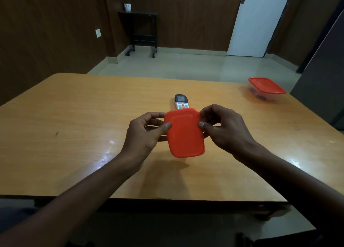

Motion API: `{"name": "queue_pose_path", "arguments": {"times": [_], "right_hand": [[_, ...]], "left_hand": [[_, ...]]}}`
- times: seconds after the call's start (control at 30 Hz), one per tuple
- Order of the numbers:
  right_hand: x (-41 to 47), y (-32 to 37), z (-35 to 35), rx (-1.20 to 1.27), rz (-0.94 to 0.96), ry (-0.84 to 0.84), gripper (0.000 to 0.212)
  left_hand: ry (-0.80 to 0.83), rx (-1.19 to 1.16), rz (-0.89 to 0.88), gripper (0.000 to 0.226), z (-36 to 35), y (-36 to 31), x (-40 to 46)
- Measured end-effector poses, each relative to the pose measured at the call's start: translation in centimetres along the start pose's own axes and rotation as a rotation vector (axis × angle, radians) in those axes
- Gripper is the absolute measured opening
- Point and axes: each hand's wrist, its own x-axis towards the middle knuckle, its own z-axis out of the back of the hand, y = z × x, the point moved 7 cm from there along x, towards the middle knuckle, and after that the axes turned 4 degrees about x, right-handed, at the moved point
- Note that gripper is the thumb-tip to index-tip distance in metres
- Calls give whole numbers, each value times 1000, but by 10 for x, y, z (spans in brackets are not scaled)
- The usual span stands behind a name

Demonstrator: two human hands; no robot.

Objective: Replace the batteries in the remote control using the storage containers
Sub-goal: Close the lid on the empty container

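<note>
A small container with an orange-red lid (pixel 184 133) is held above the middle of the wooden table (pixel 74 116). My left hand (pixel 145 135) grips its left side, thumb on the lid's edge. My right hand (pixel 223 129) grips its right side the same way. Behind the container lies a white and black remote control (pixel 180 102), face up, its near end hidden by the lid. A second clear container with an orange-red lid (pixel 266 87) stands at the table's far right corner, with dark items dimly visible inside.
The table's near edge (pixel 186 200) runs just below my forearms. Beyond the table are a tiled floor, a black wheeled stand (pixel 142 32) by the wood-panelled wall and a white door (pixel 256 21). A grey cabinet (pixel 323 79) stands at the right.
</note>
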Motion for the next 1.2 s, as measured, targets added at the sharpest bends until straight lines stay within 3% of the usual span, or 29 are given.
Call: {"name": "queue_pose_path", "arguments": {"times": [0.23,0.5,0.73,0.87,0.97,1.07,1.2], "right_hand": [[0,-2,-4,98,-16,43,22],[3,-20,-7,177,-208,172,23],[8,-23,-3,220,-198,146,15],[10,-23,0,432,-188,72,28],[6,-30,-14,532,-291,160,48],[5,-34,-20,586,-300,193,59],[9,-29,-12,498,-202,157,49]], "left_hand": [[-61,44,6,18,6,0,5],[-170,-274,240,25,13,18,5],[-90,-362,370,29,3,28,-1],[-67,-498,415,29,-1,28,-1],[-36,-609,443,37,-9,28,-3],[38,-597,437,52,-13,26,-3],[103,-336,351,53,-10,24,2]]}}
